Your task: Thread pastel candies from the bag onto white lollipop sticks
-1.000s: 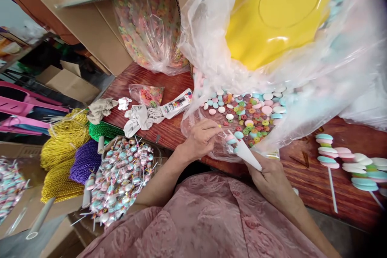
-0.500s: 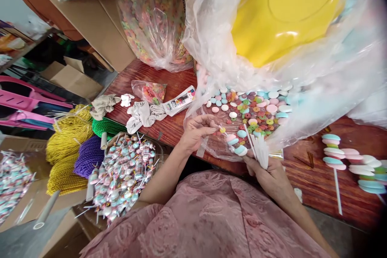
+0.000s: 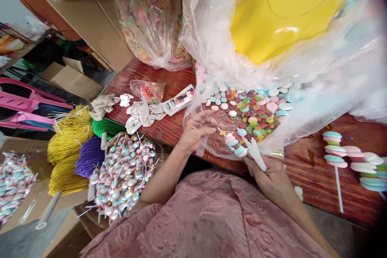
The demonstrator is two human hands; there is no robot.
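My right hand is closed around a bundle of white sticks and a skewer of candies that points up and left. My left hand pinches something small at the skewer's tip, near a yellow ring candy. Both hands are at the table's near edge, over a clear plastic bag whose mouth spills pastel disc candies and coloured ring candies. An upturned yellow bowl lies inside the bag.
Finished candy sticks lie on the red wooden table at right. A basket of wrapped lollipops and coils of gold, purple and green cord sit at lower left. A cardboard box holds a bag of ring candy. Rags and a small packet lie nearby.
The skewer has been lifted and turned so its tip points at my left hand, whose fingers now pinch at the tip. The view has shifted slightly.
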